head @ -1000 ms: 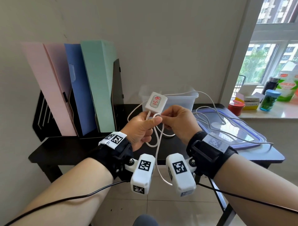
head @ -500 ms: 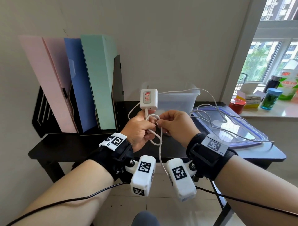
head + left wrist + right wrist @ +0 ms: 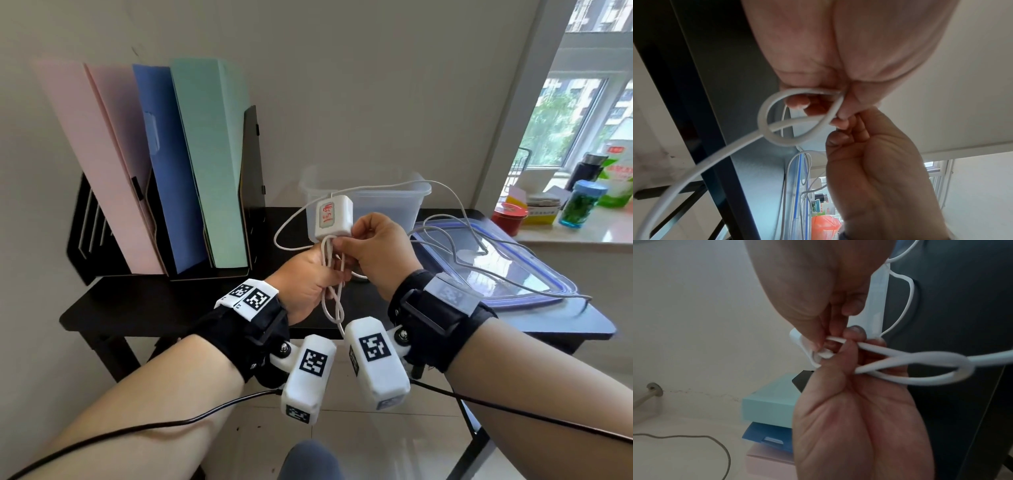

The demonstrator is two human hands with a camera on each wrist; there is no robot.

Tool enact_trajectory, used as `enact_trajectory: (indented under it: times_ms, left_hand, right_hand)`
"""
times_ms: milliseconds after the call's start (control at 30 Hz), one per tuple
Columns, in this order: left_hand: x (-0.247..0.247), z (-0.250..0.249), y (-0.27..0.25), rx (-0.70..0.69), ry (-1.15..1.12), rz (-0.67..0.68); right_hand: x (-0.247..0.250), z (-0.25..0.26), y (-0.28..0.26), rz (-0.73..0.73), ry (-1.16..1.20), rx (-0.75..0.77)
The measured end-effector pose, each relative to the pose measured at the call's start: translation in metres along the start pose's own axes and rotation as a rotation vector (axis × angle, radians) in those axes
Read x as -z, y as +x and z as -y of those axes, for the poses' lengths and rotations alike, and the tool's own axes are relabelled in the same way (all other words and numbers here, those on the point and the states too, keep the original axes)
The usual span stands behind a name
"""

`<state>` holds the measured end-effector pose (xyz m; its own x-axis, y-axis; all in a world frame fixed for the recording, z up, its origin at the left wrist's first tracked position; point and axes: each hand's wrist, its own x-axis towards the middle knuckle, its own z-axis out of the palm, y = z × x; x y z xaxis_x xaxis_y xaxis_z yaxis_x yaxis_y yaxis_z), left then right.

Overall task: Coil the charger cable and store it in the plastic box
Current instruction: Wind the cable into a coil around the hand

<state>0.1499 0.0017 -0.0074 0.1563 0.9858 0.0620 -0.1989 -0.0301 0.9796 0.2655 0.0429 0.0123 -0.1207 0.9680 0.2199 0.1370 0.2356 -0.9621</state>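
While the file folders (image 3: 144, 164) just lean in their black rack (image 3: 251, 192) at the left end of the black desk (image 3: 144, 301), all the action is up in the air in front of it. Left hand (image 3: 305, 284) has its grip closed round a couple of loops of the white charger cable (image 3: 334, 301), thumb pressing them in place, and one loop hangs down below the fist. From the left wrist camera you can see that loop (image 3: 777, 116) curling out of the fingers (image 3: 797, 102), with the loose end trailing off toward the bottom left. Sitting right on top of the bundle is the white charger brick (image 3: 333, 219) with the red label, roughly upright. Right hand (image 3: 380, 250) is touching it, grip pinched with curled fingers on the cable strands right under the brick; the right wrist camera shows the thumb (image 3: 855, 334) and fingertips clamped there. Behind the hands is the clear plastic box (image 3: 390, 202), open on the desk with nothing of the charger in it yet. Further right, the rest of the cable runs in loose curves over the blue-rimmed lid (image 3: 534, 274) lying flat. On the windowsill at far right there's a red tin (image 3: 509, 217) and a blue-capped jar (image 3: 582, 204).
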Motion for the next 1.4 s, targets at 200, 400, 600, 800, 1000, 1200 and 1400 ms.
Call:
enact_trajectory:
  times_ms: [200, 400, 600, 800, 1000, 1200, 1400]
  left_hand:
    - [0.003, 0.001, 0.001, 0.039, -0.167, -0.033]
    - [0.007, -0.008, 0.010, -0.104, -0.348, -0.237]
    - [0.014, -0.016, 0.016, -0.207, -0.438, -0.307]
    - [0.030, -0.033, 0.015, -0.213, -0.461, -0.368]
    - [0.049, -0.036, 0.009, -0.191, -0.322, -0.410]
    - [0.050, -0.023, 0.003, -0.156, -0.178, -0.396]
    - [0.040, -0.012, 0.001, -0.094, -0.062, -0.334]
  right_hand:
    - [-0.002, 0.001, -0.005, -0.014, -0.097, 0.097]
    - [-0.001, -0.016, -0.013, 0.092, -0.207, 0.002]
    - [-0.001, -0.031, -0.022, 0.377, -0.056, -0.166]
    - [0.011, -0.029, -0.031, 0.678, -0.412, -0.058]
    - [0.028, -0.036, -0.024, 0.446, -0.909, 0.146]
    - [0.037, -0.042, -0.016, 0.144, -0.747, 0.176]
    - [0.035, -0.032, -0.011, 0.129, -0.425, 0.140]
